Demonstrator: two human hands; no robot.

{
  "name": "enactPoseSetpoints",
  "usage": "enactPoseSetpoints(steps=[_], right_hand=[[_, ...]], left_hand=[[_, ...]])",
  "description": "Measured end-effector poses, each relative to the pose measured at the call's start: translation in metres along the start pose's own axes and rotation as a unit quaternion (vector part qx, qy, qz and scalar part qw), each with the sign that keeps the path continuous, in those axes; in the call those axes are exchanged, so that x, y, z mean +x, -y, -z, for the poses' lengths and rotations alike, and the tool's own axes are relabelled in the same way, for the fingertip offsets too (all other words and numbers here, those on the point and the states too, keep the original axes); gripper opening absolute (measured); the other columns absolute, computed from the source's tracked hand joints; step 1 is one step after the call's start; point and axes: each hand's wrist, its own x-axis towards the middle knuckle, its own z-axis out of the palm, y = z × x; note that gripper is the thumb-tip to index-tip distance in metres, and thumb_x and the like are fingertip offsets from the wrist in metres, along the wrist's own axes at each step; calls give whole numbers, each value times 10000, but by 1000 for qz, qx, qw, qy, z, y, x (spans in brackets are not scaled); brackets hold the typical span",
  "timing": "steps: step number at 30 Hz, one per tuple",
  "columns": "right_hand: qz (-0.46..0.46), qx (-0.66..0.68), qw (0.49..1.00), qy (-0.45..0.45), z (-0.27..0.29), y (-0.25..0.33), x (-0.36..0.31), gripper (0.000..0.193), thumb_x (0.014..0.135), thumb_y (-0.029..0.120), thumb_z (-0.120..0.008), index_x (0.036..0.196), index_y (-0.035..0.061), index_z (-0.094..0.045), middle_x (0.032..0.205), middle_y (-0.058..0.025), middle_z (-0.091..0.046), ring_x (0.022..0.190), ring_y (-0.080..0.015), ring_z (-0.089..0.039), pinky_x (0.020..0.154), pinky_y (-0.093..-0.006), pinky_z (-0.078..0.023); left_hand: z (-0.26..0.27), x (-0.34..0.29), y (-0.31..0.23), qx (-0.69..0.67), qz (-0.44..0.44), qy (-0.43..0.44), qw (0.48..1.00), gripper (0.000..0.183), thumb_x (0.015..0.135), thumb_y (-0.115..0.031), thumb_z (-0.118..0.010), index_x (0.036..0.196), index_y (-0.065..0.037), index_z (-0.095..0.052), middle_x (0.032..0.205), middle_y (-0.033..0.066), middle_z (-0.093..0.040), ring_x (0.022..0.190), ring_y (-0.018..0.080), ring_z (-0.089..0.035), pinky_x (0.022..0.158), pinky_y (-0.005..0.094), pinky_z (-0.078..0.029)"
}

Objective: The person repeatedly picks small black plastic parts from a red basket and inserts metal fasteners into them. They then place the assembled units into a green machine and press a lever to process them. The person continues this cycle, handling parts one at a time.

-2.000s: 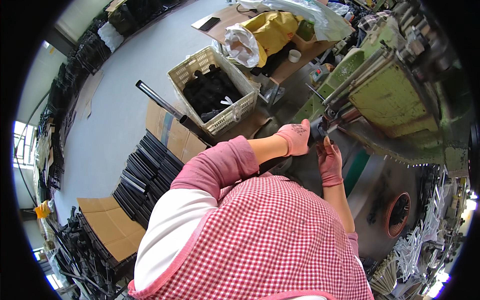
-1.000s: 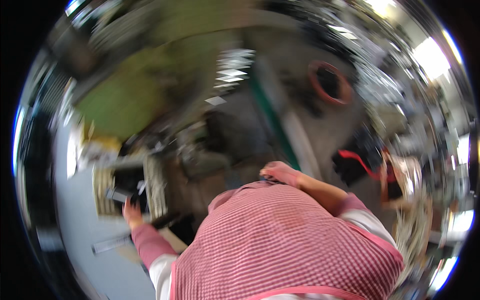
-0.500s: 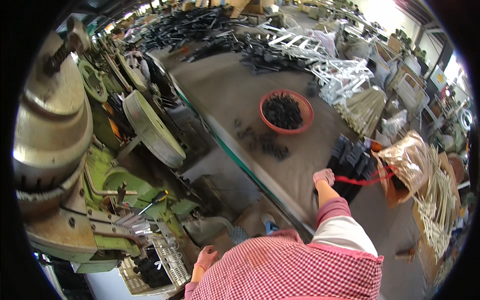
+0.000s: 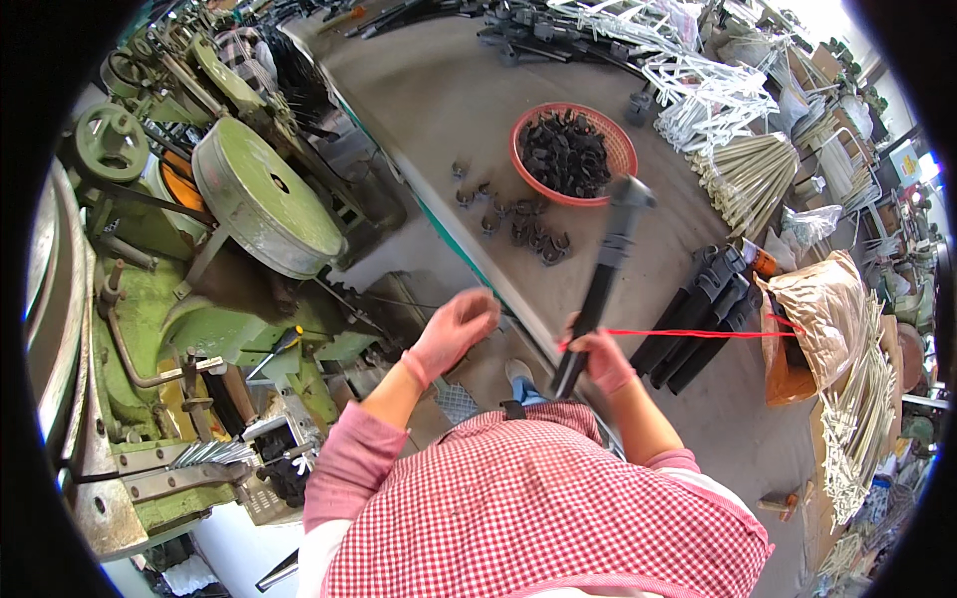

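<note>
My right hand (image 4: 604,361) is closed round the lower part of a black tube (image 4: 596,289), which stands tilted with its blurred, thicker end up. A red cord (image 4: 688,333) stretches from this hand to the brown wrapping (image 4: 837,299) on the right. Several more black tubes (image 4: 703,309) lie side by side on the table beyond my right hand. My left hand (image 4: 454,334) is raised before the table edge, left of the held tube. Its fingers are loosely curled and slightly blurred, and nothing shows in them.
A red basket (image 4: 518,159) of black clips stands on the table (image 4: 439,120), with loose clips (image 4: 538,239) beside it. White frames (image 4: 708,85) and bundled pale rods (image 4: 748,184) lie beyond. Green machinery (image 4: 269,199) fills the left, with a screwdriver (image 4: 284,344) on it.
My right hand has lifted a black tube off the pile and brought it toward me, the red cord drawn along. My left hand has risen toward the table. The view has shifted.
</note>
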Motion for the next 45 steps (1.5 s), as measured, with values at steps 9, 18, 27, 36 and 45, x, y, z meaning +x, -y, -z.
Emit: enactPoseSetpoints(steps=[9,18,27,36,45], right_hand=[[3,-644,750,-153,-52,19,122,537,848,463,-703,1205,71,-618,1084,-139,-703,920,-295,-684,853,-429,-520],[41,-785,584,-202,-12,-34,153,398,825,421,-612,1061,107,-679,1037,-175,-709,962,-325,-686,846,-444,-528],[117,-293,924,215,-182,67,64,295,946,51,-533,1225,3,-616,893,1,-585,764,-78,-531,678,-244,-464],[100,-260,924,264,-314,11,-11,262,973,101,-607,1196,-36,-610,855,-6,-577,748,-84,-520,670,-254,-449],[-194,-128,946,225,-342,-79,-29,185,898,176,-744,835,109,-584,784,29,-585,705,-80,-554,643,-248,-480]], left_hand=[[58,23,-32,-331,1,-205,921,264,901,-253,-721,1032,-69,-584,816,79,-616,700,224,-628,688,396,-578],[25,-67,-39,-258,-32,-301,918,212,888,-134,-699,1003,-84,-527,774,89,-586,627,230,-626,621,399,-578],[17,-121,-85,334,-184,-382,842,825,764,-111,-718,1466,-72,-288,1077,192,-637,875,307,-676,770,401,-545],[20,-225,-80,409,-179,-372,814,830,768,-195,-705,1473,-80,-283,986,264,-658,906,434,-666,776,460,-532],[34,-304,-17,455,-63,-413,786,905,765,-227,-735,1455,52,-221,989,304,-651,889,467,-657,774,487,-533]])
